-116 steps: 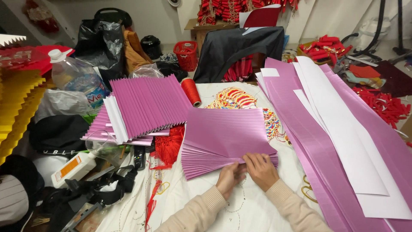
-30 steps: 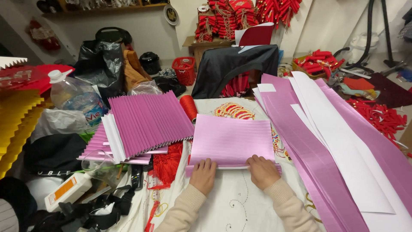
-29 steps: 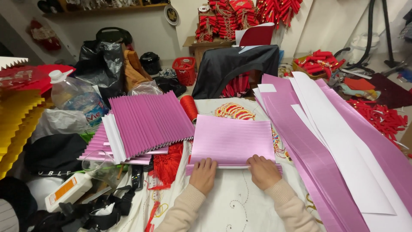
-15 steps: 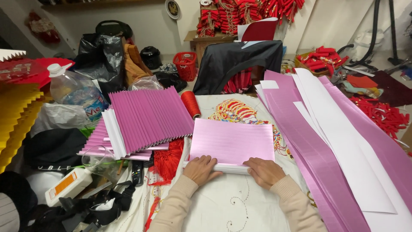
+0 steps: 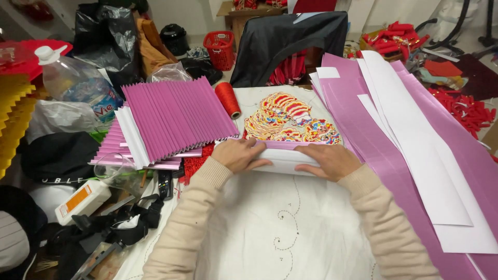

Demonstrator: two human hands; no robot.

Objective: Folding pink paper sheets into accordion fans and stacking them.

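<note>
Two hands, left hand (image 5: pixel 239 154) and right hand (image 5: pixel 328 161). One folded pink paper bundle (image 5: pixel 284 154). One red thread spool (image 5: pixel 227 99). One plastic water bottle (image 5: pixel 72 83). One red basket (image 5: pixel 221 49). Pleated pink stacks (image 5: pixel 174 118): seemingly two, though they overlap.

Your left hand (image 5: pixel 239 154) and right hand (image 5: pixel 330 160) press on a folded paper bundle (image 5: pixel 282 155), matt, pink on top and white along its edge, while your sleeves (image 5: pixel 188 218) are soft beige knit. Under them the tablecloth (image 5: pixel 270 233) is white cloth with fine stitched embroidery. At 10 o'clock the pleated stack (image 5: pixel 174 118) is matt pink paper, sharply ridged. At 3 o'clock the long sheets (image 5: pixel 415 155) are smooth paper, pink and white. The spool (image 5: pixel 227 99) at 11 o'clock is red thread. At 9 o'clock the bottle (image 5: pixel 72 85) is clear glossy plastic. The bag (image 5: pixel 106 36) looks like shiny black plastic.
</note>
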